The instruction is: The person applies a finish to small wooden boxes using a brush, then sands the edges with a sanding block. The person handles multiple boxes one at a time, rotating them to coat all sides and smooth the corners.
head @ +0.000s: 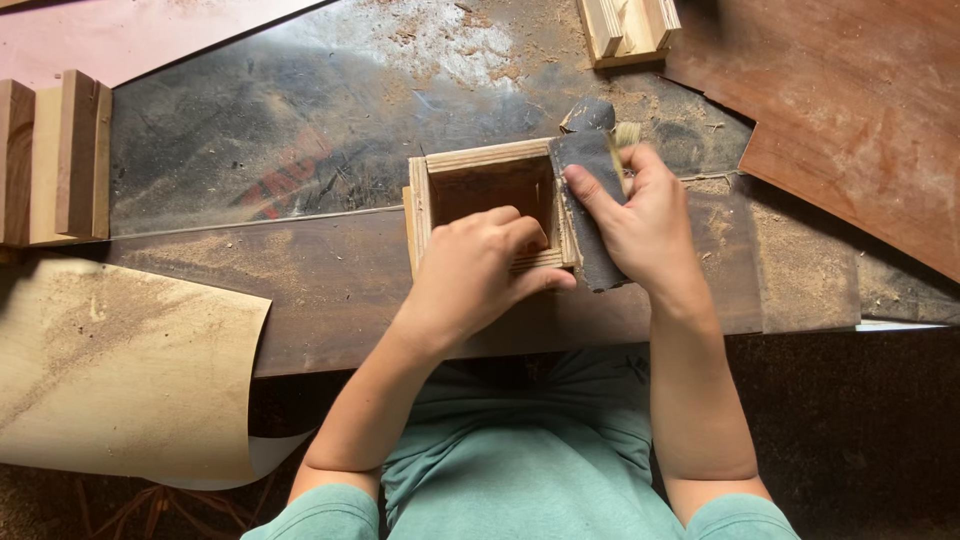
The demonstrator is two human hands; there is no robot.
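Small open wooden box [487, 205] near bench [300, 280] front edge, centre. My left hand [478, 275] grips its near wall, fingers inside. My right hand [645, 225] presses dark sandpaper [590, 200] against box's right wall.

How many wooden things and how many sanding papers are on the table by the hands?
Small open wooden boxes: 1, the wooden box under the left hand
Wooden block pieces: 2, the top block and the left block
Sandpaper sheets: 1, the dark sandpaper under the right hand
Total: 4
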